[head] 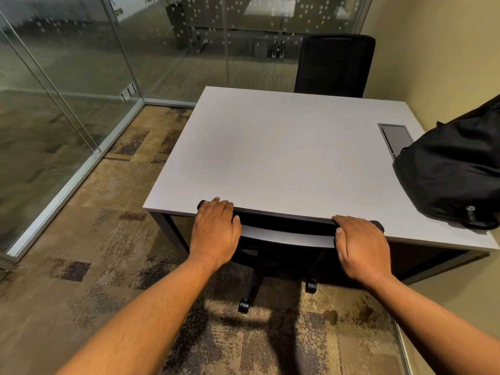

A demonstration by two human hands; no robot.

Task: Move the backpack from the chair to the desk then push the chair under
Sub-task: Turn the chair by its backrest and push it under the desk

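Here the black office chair (284,234) stands tucked against the near edge of the grey desk (270,152), its backrest top touching that edge and its seat hidden beneath; two castors show on the carpet below. The left hand (215,231) lies palm down, fingers curled over the left end of the backrest top, and the right hand (359,244) grips the right end the same way, thumb pressed on the near face. The black backpack (454,171) rests on the desk's right side, well right of the right hand and farther off, partly covering a grey cable hatch (395,133). A second black chair (335,66) stands at the far side. Glass partitions (67,77) close the room on the left and far sides, a yellowish wall (438,50) on the right, patterned brown carpet (108,239) underfoot.
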